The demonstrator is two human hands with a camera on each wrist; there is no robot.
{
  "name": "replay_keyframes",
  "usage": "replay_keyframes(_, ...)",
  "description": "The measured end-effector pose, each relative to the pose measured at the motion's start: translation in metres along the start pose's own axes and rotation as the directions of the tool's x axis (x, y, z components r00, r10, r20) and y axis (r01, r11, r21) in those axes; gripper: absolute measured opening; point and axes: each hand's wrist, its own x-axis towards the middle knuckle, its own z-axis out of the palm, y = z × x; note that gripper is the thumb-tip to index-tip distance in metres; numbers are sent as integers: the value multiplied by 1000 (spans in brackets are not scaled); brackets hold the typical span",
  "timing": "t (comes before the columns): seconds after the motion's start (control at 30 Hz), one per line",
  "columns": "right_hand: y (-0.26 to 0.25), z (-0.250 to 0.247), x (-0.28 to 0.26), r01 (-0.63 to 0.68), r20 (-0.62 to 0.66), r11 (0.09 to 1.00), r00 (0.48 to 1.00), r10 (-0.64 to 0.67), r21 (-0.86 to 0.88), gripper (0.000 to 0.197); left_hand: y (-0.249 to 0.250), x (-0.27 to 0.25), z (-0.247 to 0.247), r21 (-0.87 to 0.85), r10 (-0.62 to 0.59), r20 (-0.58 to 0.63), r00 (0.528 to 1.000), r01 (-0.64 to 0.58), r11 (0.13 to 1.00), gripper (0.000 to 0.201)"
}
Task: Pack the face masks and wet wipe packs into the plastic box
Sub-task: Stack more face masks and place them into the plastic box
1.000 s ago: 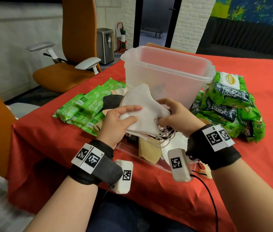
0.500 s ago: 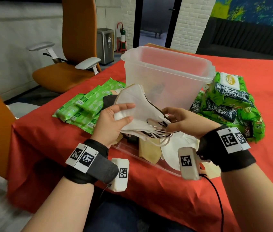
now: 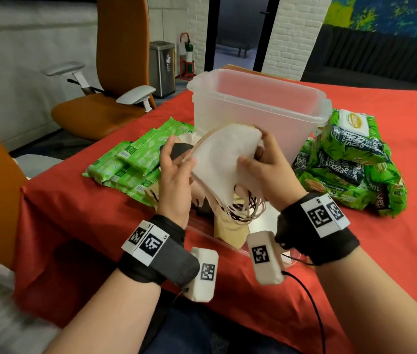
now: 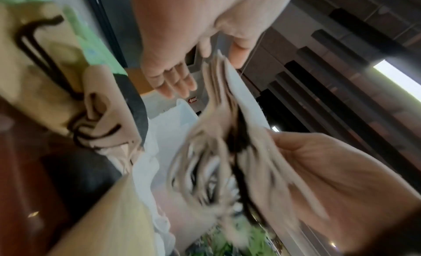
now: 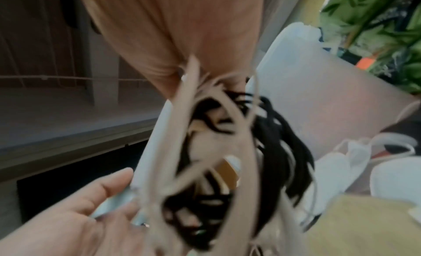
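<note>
Masks, a fanned stack of white and beige folded fabric ones (image 3: 224,159) mid-frame: right hand (image 3: 270,172) pinches them, left hand (image 3: 176,180) flat-fingered alongside; square edges, tuck loops, then drop into the translucent plastic box (image 3: 258,108).

The plastic box (image 3: 258,116) stands on the worktop (image 3: 394,251), toward its far edge. The small wipe packs (image 3: 135,162) lie left of the box, the big wipe packs (image 3: 350,162) right of it. Before the box, near the front edge, loose face masks (image 3: 230,226) lie, and both hands hold a bundle of masks (image 3: 225,159) above them.
</note>
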Motion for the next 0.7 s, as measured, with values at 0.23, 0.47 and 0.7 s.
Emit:
replay_keyframes(0.23,7,13,3,-85,-20,996,996,85,-20,71,-14,-9,22,133,-45,-20,999,47,990,57)
replay_keyframes(0.47,0,7,-3,-112,55,990,992,117,-87,95,-18,-7,24,57,-114,-57,992,117,992,39)
replay_keyframes(0.7,0,-19,1,-147,106,982,981,160,-116,99,-10,5,-4,80,59,128,990,-69,994,71)
